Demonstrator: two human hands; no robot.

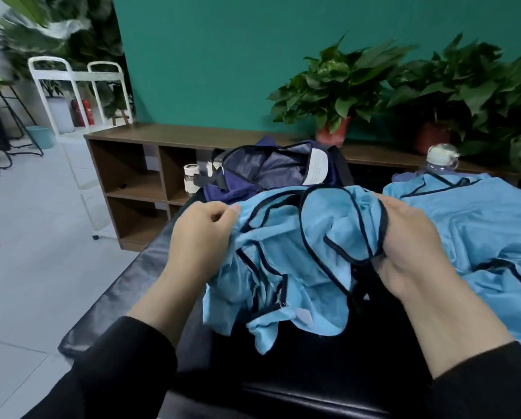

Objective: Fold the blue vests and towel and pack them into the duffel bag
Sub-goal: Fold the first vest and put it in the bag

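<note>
I have both hands on a crumpled light blue vest (pixel 295 252) with dark trim, held up just above the black padded counter (pixel 126 285). My left hand (pixel 201 237) pinches the vest's left edge, thumb and fingers curled into the cloth; that grip is closed tight on the fabric. My right hand (pixel 410 246) grips the vest's right side, with a dark-trimmed strap looped across the fingers and the rest of the cloth bunched against the palm. The lower part of the vest hangs in loose folds between my forearms. Behind it, at the far end of the counter, the navy duffel bag (pixel 271 170) lies with its mouth open and a white label showing on the inner lining. To my right, more light blue vests (pixel 470 219) lie spread flat on the counter, and a clear bottle with a white cap (pixel 440 160) stands just behind them. Potted plants (pixel 340 89) sit on a low wooden shelf (pixel 138 164) along the green wall.
</note>
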